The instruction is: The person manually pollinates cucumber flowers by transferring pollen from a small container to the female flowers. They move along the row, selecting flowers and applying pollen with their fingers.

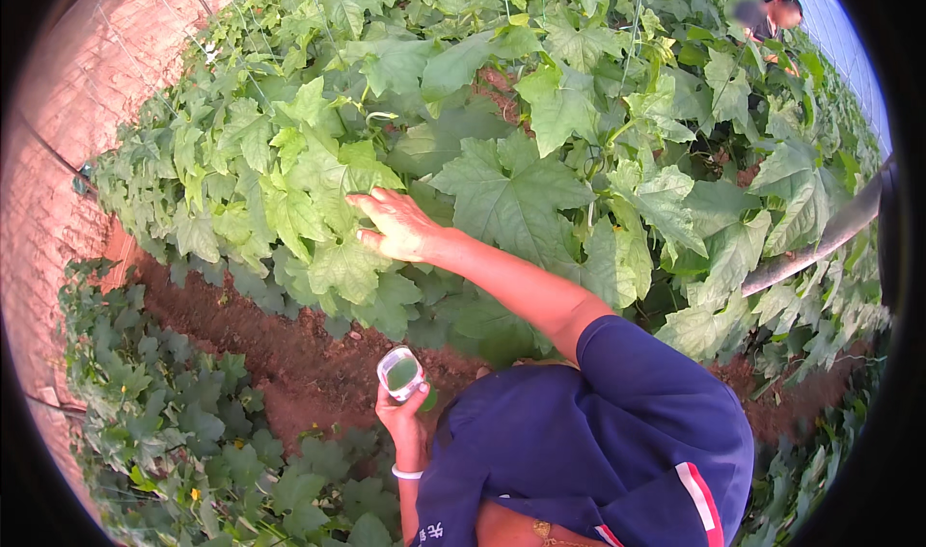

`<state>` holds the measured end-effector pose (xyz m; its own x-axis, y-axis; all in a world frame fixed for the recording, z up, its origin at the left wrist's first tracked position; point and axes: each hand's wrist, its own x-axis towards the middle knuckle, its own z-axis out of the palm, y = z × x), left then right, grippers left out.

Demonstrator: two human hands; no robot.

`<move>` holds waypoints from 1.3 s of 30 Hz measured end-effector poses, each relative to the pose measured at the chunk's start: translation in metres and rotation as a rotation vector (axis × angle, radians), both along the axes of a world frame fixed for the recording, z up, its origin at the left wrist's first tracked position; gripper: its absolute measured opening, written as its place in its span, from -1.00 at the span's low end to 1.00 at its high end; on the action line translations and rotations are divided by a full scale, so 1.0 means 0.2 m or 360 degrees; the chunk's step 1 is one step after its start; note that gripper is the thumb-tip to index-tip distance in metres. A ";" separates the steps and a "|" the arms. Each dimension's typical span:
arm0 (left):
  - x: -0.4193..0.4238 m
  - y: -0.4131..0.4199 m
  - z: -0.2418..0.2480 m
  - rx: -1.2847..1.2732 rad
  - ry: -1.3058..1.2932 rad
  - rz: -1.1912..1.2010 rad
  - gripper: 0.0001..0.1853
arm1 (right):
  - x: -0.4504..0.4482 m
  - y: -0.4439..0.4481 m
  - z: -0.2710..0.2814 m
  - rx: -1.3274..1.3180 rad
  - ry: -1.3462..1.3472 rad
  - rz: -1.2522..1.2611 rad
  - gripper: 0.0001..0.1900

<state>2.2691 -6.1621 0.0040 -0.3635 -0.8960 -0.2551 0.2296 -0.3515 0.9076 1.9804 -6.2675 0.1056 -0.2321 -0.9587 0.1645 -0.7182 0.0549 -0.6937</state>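
Note:
My left hand (405, 417) holds a small clear plastic cup (400, 375) with a pale rim and green contents; a white band circles the wrist. Reaching forward over the vines, my right hand (394, 225) has its thumb and fingers apart against light green lobed leaves (343, 178). Its fingertips lie at the leaf edges, and I see nothing held in it. A broad darker leaf (510, 192) spreads just to the right of this hand. Behind it, a slender pale shoot or young fruit (381, 115) shows among the foliage.
Vertical strings (634, 33) run up through the dense vines. A soil path (289, 359) separates them from a lower leafy row (195, 431). A thick grey pole (817, 247) slants in at right. Another person (770, 19) is among the plants at the far upper right.

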 end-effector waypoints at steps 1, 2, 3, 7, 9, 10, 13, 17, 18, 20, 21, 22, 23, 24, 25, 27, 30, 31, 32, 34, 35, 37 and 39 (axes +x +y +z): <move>0.01 0.00 0.01 0.0004 0.0011 0.0016 -0.35 | 0.03 -0.03 -0.06 0.0000 0.0147 -0.0008 -0.30; 0.03 0.00 0.01 -0.0010 0.0009 0.0056 -0.35 | 0.06 -0.07 -0.13 0.0025 0.0131 0.0043 -0.28; 0.05 0.00 0.00 -0.0025 0.0013 0.0086 -0.36 | 0.07 -0.10 -0.16 0.0047 0.0188 0.0047 -0.27; 0.12 0.00 -0.03 -0.0091 0.0000 0.0178 -0.38 | 0.09 -0.17 -0.29 0.0078 0.0332 0.0070 -0.23; 0.13 -0.01 -0.03 -0.0083 0.0016 0.0208 -0.39 | 0.08 -0.17 -0.30 0.0153 0.0324 0.0117 -0.24; 0.14 -0.01 -0.02 -0.0080 0.0024 0.0222 -0.39 | 0.08 -0.17 -0.31 0.0176 0.0297 0.0117 -0.24; 0.15 -0.03 -0.02 -0.0085 0.0013 0.0250 -0.39 | 0.08 -0.15 -0.35 0.0161 0.0306 0.0092 -0.24; 0.20 -0.07 -0.06 -0.0063 0.0013 0.0233 -0.38 | 0.05 -0.10 -0.51 0.0053 0.0380 -0.0083 -0.22; 0.20 -0.08 -0.06 -0.0065 0.0028 0.0258 -0.38 | 0.04 -0.06 -0.46 0.0138 0.0327 -0.0084 -0.22; 0.20 -0.11 -0.05 -0.0063 0.0076 0.0294 -0.39 | -0.02 0.01 -0.44 0.0196 0.0320 -0.0160 -0.21; 0.21 -0.13 -0.05 -0.0051 0.0092 0.0286 -0.39 | -0.06 0.04 -0.48 0.0169 0.0368 -0.0231 -0.21; 0.22 -0.15 -0.04 -0.0039 0.0108 0.0280 -0.39 | -0.10 0.07 -0.51 0.0180 0.0356 -0.0305 -0.21; 0.23 -0.16 -0.04 -0.0025 0.0126 0.0274 -0.39 | -0.13 0.09 -0.52 0.0191 0.0345 -0.0380 -0.20; 0.24 -0.18 -0.03 -0.0025 0.0140 0.0285 -0.39 | -0.13 0.13 -0.49 0.0232 0.0352 -0.0423 -0.19; 0.26 -0.20 -0.03 -0.0024 0.0153 0.0295 -0.39 | -0.12 0.14 -0.46 0.0238 0.0393 -0.0427 -0.19; 0.29 -0.22 -0.05 -0.0032 0.0178 0.0303 -0.39 | -0.09 0.19 -0.45 0.0265 0.0475 -0.0449 -0.18; 0.34 -0.27 -0.09 -0.0061 0.0213 0.0316 -0.38 | 0.00 0.21 -0.46 0.0232 0.0725 -0.0281 -0.20; 0.36 -0.28 -0.10 -0.0044 0.0207 0.0320 -0.38 | 0.05 0.22 -0.46 0.0251 0.0789 -0.0216 -0.21; 0.38 -0.29 -0.10 -0.0035 0.0205 0.0319 -0.38 | 0.11 0.23 -0.48 0.0206 0.0848 -0.0176 -0.21; 0.41 -0.29 -0.12 -0.0014 0.0196 0.0340 -0.38 | 0.23 0.22 -0.51 0.0186 0.0797 0.0025 -0.34; 0.41 -0.28 -0.13 -0.0007 0.0193 0.0350 -0.38 | 0.29 0.23 -0.52 0.0178 0.0765 0.0146 -0.39; 0.44 -0.30 -0.14 -0.0012 0.0182 0.0375 -0.40 | 0.40 0.20 -0.52 0.0329 0.0724 0.0418 -0.47; 0.46 -0.32 -0.14 0.0022 0.0201 0.0419 -0.41 | 0.52 0.14 -0.51 0.0420 0.0723 0.0613 -0.49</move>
